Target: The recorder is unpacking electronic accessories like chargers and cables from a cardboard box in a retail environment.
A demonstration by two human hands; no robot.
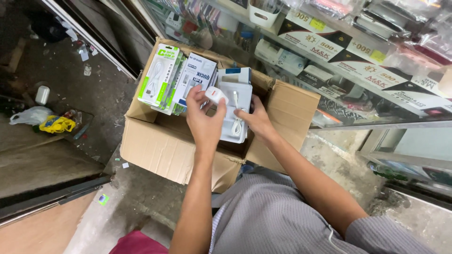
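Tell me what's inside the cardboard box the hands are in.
The cardboard box holds upright charger and cable packs, some green-edged. The left hand and right hand grip a white charger pack. The hands and packs hide whatever lies deeper in the box.

Cardboard box sits on floor in front of my knees. Packaged chargers stand upright inside, at box's left rear. My left hand is in box centre; right hand just beside it, to the right. Glass display case behind box, to the right.
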